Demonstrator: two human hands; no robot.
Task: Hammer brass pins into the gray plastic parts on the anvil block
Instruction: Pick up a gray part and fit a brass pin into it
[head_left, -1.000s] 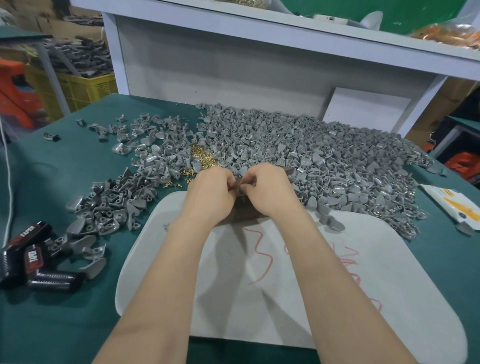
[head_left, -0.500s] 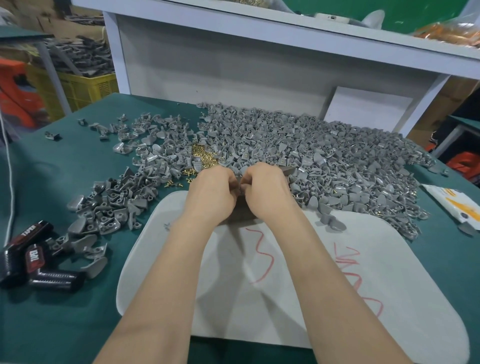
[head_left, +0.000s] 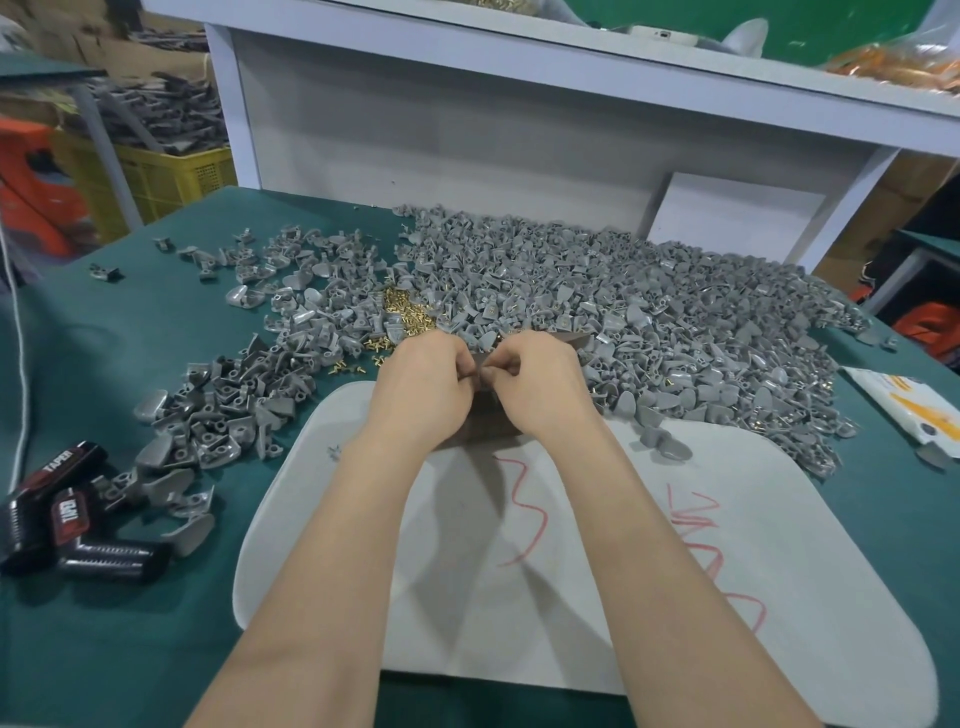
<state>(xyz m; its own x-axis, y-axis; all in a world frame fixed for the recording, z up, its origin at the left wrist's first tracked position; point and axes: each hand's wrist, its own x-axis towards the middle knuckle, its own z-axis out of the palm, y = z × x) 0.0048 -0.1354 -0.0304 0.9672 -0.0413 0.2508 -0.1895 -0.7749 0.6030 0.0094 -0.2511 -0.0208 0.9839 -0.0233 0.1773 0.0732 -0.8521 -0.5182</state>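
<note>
Worktop (head_left: 156, 649), green-covered, carries everything. On it, near edge, lies a pale pad (head_left: 675, 597) w/ red scribbles. Behind the pad is the heap of gray parts (head_left: 649, 312), thick on the right side and thinning into scattered clumps to the left. Black handles (head_left: 78, 519) marked TAPER lie at far left, well apart from the work; no hammer head can be made out.

Both forearms reach over the pad. Left hand (head_left: 423, 389) and right hand (head_left: 543, 387) meet knuckle to knuckle over the anvil block (head_left: 485, 426), a dark block at the pad's far edge, mostly hidden under them. Fingers of both are curled in, tips pinching at the same spot, where a sliver of gray part (head_left: 479, 362) shows btwn them. Whether the right hand also has a pin can't be told.

Brass pins (head_left: 405, 312) sit in a small loose pile just beyond the left hand, w/ a few strays nearer the pad.

Change vs 1 s ago: almost none. Hands have stayed locked together on the same spot, w/ only slight finger shuffling. Prob. means a fiddly setup step, seating part and pin on the block, and hammering not yet begun. Next needs one hand freed for the hammer, w/ the part kept steady.
</note>
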